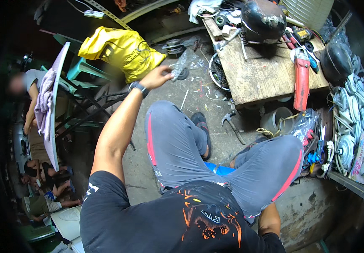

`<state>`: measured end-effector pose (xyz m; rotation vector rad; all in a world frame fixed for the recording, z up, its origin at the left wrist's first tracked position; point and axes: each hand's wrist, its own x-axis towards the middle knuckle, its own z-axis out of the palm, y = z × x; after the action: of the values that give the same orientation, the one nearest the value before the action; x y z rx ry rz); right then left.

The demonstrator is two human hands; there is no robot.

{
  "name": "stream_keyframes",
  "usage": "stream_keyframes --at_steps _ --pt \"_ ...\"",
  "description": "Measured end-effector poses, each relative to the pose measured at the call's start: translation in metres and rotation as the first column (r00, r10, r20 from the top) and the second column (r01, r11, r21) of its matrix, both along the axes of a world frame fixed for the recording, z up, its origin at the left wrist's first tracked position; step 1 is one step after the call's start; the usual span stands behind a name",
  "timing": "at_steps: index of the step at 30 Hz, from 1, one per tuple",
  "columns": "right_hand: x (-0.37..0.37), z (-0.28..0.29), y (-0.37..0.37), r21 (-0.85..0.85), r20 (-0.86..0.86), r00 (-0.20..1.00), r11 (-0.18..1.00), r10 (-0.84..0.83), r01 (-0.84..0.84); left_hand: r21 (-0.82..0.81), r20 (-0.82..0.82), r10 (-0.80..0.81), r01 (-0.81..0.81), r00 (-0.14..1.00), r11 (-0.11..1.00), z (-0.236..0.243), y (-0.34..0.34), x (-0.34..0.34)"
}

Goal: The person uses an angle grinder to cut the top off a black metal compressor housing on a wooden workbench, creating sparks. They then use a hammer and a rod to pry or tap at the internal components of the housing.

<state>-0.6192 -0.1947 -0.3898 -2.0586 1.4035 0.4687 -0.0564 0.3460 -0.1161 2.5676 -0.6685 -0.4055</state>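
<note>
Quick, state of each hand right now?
Left hand: partly curled, at a clear plastic bag; firm grip can't be told.
Right hand: out of sight, so can't be told.

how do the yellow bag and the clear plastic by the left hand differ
The yellow bag is opaque, the clear plastic see-through. The yellow bag is bulky; the clear plastic is much smaller. The left hand holds the clear plastic, not the yellow bag. Both look wrinkled.

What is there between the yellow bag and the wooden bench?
The head view shows the left hand holding clear plastic, a dark round piece, scattered scraps on the floor, and a white-rimmed container.
</note>
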Motion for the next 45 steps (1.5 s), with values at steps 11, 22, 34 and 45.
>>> stream_keyframes --at_steps 11,22,34,45 --pt "0.022 0.106 -0.082 0.209 0.15 0.979 0.963 0.14 -0.17 0.215 -0.162 0.714 -0.682 0.681 0.699 -0.24 0.052 -0.231" --pt "0.257 0.438 0.021 -0.288 -0.201 0.433 0.369 0.879 -0.884 0.279 -0.088 0.688 -0.645 0.721 0.712 -0.363 0.087 -0.223" --pt "0.356 0.017 0.19 0.304 -0.326 0.199 0.302 0.924 -0.904 -0.222 -0.202 0.338 -0.379 0.919 0.898 -0.127 0.08 -0.123" --pt "0.352 0.019 0.184 0.259 -0.24 0.429 0.484 0.871 -0.836 -0.478 -0.504 -0.317 0.046 0.803 0.877 0.067 -0.162 -0.081"
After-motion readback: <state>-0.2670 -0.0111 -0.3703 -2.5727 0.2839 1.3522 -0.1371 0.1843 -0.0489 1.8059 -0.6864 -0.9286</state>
